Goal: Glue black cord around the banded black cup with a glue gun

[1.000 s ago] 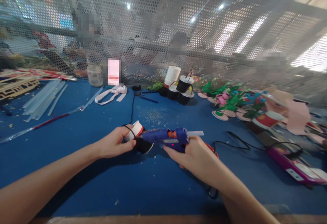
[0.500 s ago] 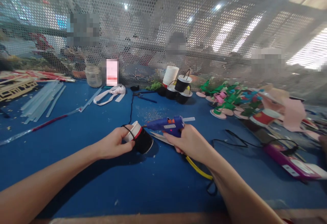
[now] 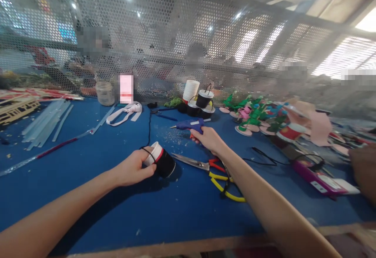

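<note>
Your left hand (image 3: 133,168) is closed around the small black cup (image 3: 162,162), which lies tipped on its side on the blue table (image 3: 96,195). A white-and-red band runs round the cup's rim end, and a thin black cord loops over your fingers there.

Your right hand (image 3: 209,138) is wrapped around the handle of the blue glue gun (image 3: 190,124), held out beyond the cup towards the mesh screen (image 3: 176,46) with its nozzle pointing left. Just right of the cup lie the scissors (image 3: 202,165), and the yellow-handled pliers (image 3: 227,185) sit a little further right.

This looks like a pause in the gluing, with the gun held clear of the cup. If more glue is wanted, bring the nozzle to the banded rim and keep the cup steady in your left hand. Mind the hot tip near your fingers and the cord.
</note>
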### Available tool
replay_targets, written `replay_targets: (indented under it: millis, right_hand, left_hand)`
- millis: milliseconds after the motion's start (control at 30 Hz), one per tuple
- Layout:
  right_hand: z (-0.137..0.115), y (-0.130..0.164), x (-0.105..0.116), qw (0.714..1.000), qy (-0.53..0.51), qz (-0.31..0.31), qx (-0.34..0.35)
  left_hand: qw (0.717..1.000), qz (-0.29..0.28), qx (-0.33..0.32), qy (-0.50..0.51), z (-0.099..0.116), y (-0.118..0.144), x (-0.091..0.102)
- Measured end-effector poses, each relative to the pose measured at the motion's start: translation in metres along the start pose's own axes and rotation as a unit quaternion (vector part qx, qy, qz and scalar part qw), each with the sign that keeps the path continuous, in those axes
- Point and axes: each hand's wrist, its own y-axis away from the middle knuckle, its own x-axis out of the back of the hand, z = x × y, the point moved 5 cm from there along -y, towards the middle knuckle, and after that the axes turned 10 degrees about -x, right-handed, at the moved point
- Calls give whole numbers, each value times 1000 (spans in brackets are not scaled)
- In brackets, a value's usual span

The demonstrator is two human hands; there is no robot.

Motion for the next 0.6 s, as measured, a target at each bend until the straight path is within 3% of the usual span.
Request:
replay_targets:
  millis: [167,267,333,367,433,467,600]
  right_hand:
    - [0,-18,-16,997,71,-2,-20]
    - [-19,-8,-14,993,109,38,2]
    - [-42,10,-11,991,116,49,54]
    - [-57,22,-13,988,111,31,103]
    - [-91,54,-21,957,69,-48,279]
    - [-103,67,-25,941,64,-75,325]
    - [-119,87,-44,912,139,-160,350]
  left_hand:
    - [1000,4,-9,-1,6,-1,1]
    - [1000,1,-22,-3,9,0,0]
    - [999,9,-30,-8,9,0,1]
    - [999,14,-36,-10,9,0,1]
    - [999,19,-39,-16,7,1,1]
    - [999,18,-37,-21,6,1,1]
    - [998,2,-36,-46,4,2,-1]
